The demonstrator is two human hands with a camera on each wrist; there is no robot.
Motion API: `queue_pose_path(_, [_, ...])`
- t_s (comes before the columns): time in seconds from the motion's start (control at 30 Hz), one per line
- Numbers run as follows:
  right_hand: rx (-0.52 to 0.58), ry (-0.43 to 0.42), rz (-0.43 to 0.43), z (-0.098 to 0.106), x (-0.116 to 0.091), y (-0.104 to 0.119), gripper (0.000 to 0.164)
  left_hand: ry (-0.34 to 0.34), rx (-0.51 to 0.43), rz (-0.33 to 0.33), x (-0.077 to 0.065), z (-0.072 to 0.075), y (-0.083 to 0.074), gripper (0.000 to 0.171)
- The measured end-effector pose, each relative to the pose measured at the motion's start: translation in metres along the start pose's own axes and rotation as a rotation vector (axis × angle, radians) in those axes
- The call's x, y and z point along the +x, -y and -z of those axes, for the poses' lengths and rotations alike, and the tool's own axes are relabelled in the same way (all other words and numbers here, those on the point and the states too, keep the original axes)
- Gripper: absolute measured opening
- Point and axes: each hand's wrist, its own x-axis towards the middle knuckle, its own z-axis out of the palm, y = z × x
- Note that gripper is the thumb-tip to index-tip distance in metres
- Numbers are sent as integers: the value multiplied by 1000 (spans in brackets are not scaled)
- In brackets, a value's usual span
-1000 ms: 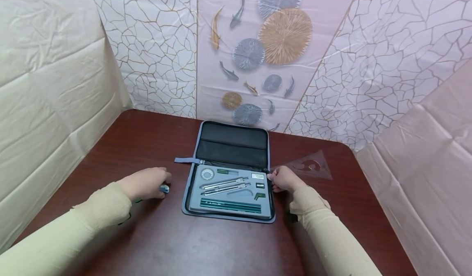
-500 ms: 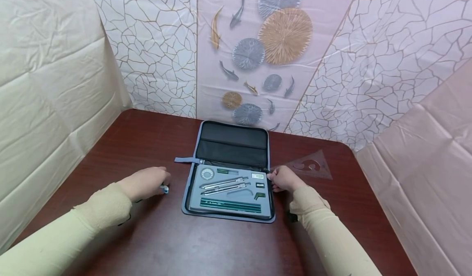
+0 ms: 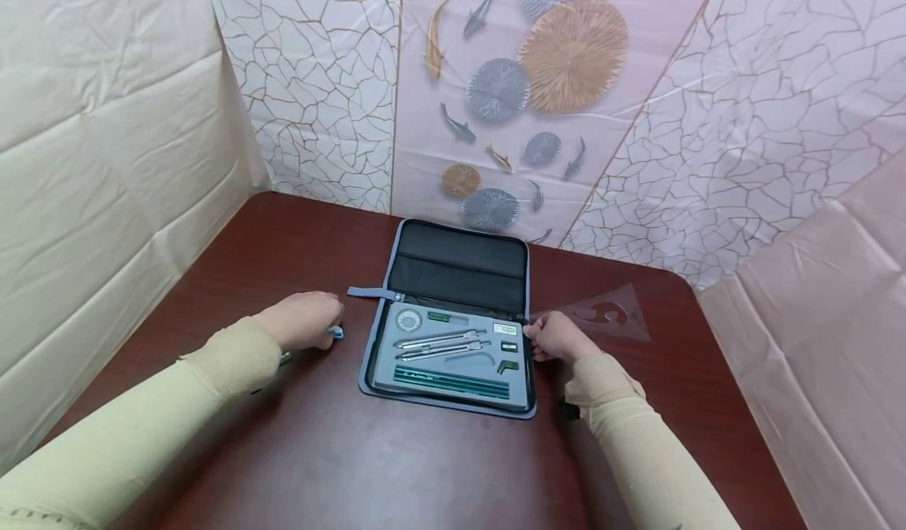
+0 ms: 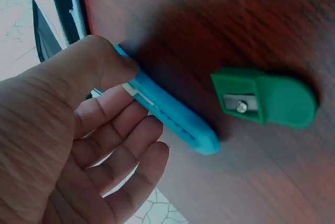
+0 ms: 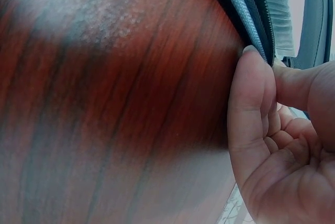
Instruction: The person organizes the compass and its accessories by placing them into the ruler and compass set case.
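In the left wrist view, my left hand (image 4: 99, 119) pinches a small blue utility knife (image 4: 170, 111) with a toothed slot between thumb and forefinger. The other fingers are loosely bent below it. A green pencil sharpener (image 4: 261, 98) lies on the table right beside the knife. In the head view, the unzipped geometry-set case (image 3: 378, 357) lies open between my hands. Its grey tray holds two compasses (image 3: 442, 345), green pencils (image 3: 449, 382), an eraser (image 3: 505, 329) and other small pieces. My right hand (image 3: 559, 336) pinches the case's right edge, by the zip (image 5: 261, 14).
A clear set square (image 3: 626, 310) lies flat to the right of the case, partly behind my right hand. A blue strap (image 3: 364, 292) sticks out from the case's left side. Cloth-covered walls (image 3: 311, 82) close off the back and both sides of the dark red table (image 3: 382, 475).
The head view has shifted, so the whole scene sits slightly higher and further right. My left hand with the knife has moved a little forward. My right hand stays at the case's edge.
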Motion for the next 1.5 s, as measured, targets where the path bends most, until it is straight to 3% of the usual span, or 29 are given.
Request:
queue_pose_path(0.53, [-7,-22,-18,2,3,-5,33,59,-19,48,11,-1,-5,18])
queue_pose_path(0.83, [-4,-19,-37,2,5,-8,31,41,-41,37,14,0,-10,20])
queue_pose_path(1.0, [-9,-22,-36,3,3,-7,31,6,-42,37,19,3,-21,28])
queue_pose_path(1.2, [-8,-29,-44,3,4,-9,32,-44,-80,2,25,9,-36,22])
queue_pose_path(1.5, [-2,-30,-39,2,2,-4,32,-63,-103,-31,30,12,-60,23])
